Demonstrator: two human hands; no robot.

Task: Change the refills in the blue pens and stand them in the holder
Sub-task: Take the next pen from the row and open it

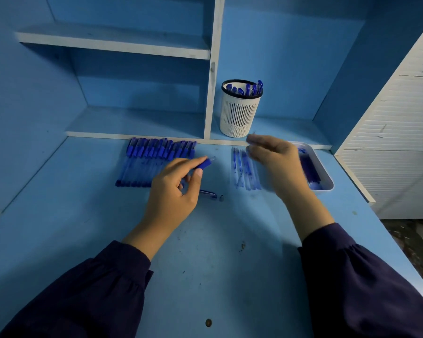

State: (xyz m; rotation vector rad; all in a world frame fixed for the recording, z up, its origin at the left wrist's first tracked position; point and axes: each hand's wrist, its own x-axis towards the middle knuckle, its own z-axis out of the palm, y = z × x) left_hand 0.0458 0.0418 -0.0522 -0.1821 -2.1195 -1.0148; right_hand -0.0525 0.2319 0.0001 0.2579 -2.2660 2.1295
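The head view showed a blue desk (205,264) with blue shelves (112,45) at its back, and a white slotted holder (239,115) standing in the lowest shelf bay. Several finished pens (247,89) stood upright in the holder, so part of the job looked done. Much more seemed to be left: in front of the holder and to its left, a long row of pens (156,162) lay side by side on the desk. Directly in front of the holder lay a small group of thin refills (244,169). In front of the holder and to its right sat a pale tray (325,181) with dark blue items inside, too blurred to name. The left hand (174,191), in front of the holder and to its left, pinched a pen body (205,164) between thumb and fingers, its clear end pointing towards the holder. The pen seemed to be apart, mid-change: a loose pen part (209,193) and a small tip piece (221,197) lay on the desk just beside that hand. The right hand (276,164) hung over the refills, close in front of the holder. It was smeared by motion blur, so it could not be told whether its fingers held a refill or nothing. It also hid part of the tray and some refills. Dark sleeves (95,289) covered both forearms.
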